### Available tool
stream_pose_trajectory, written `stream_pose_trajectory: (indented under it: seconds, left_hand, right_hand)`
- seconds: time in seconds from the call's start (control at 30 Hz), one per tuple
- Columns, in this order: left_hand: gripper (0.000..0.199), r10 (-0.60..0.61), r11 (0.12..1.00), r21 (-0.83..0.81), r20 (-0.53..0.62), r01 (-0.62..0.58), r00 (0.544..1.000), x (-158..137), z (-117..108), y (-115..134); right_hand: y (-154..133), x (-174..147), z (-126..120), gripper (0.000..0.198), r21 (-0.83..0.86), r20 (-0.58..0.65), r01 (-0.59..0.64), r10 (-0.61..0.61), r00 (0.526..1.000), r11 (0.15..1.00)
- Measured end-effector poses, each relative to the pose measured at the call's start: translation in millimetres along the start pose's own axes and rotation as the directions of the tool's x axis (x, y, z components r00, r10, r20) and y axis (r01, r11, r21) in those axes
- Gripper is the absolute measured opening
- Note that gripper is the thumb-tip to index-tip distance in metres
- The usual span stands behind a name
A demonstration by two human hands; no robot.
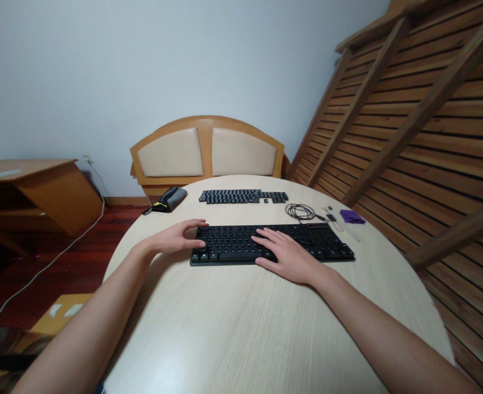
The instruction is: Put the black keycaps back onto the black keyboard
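Observation:
A black keyboard [237,255] lies lengthwise across the round table. Most of its upper rows show bare key sockets, while several keycaps sit along its front row. My left hand [179,236] is at the keyboard's left end, thumb and fingers apart around that edge. Flat over the middle of the keyboard rests my right hand [284,254], fingers spread. Behind the keyboard, loose keycaps [231,196] are laid out in rows, with a smaller group [274,196] to their right. A coiled black cable [301,212] lies behind the keyboard's right half.
The pale round table [225,328] carries a grey and black pouch [170,199] at left and a folded purple cloth [351,216] at right, near thin metal tools [343,224]. Beyond stand a wooden headboard [207,148], a slatted wooden frame [422,131] and a desk [40,189].

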State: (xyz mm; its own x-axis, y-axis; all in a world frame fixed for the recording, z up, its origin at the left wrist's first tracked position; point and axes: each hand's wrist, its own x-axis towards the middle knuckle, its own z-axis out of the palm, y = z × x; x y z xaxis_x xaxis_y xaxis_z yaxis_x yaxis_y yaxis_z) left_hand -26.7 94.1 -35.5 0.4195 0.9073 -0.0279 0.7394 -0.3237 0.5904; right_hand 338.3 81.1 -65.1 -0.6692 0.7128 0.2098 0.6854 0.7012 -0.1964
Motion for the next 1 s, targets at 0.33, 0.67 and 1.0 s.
stream_pose_trajectory:
  seconds: [0.33, 0.67, 1.0]
  left_hand:
    - [0.079, -0.005, 0.993, -0.119, 0.125, 0.020, 0.992, 4.0, 2.1, -3.4]
    - [0.061, 0.048, 0.983, -0.185, 0.133, -0.023, 0.990, 3.8, 2.9, -3.5]
    - [0.046, 0.031, 0.988, -0.153, 0.168, -0.005, 0.985, 1.6, -0.8, 10.0]
  right_hand:
    - [3.4, -0.2, 4.3, 0.062, 0.013, -0.028, 0.011, -0.011, 1.000, 1.000]
    - [-0.3, -0.2, 0.0, 0.061, 0.033, -0.028, 0.007, -0.006, 1.000, 0.999]
    - [3.3, -0.1, 3.8, 0.062, 0.039, -0.031, 0.006, -0.005, 0.999, 0.999]
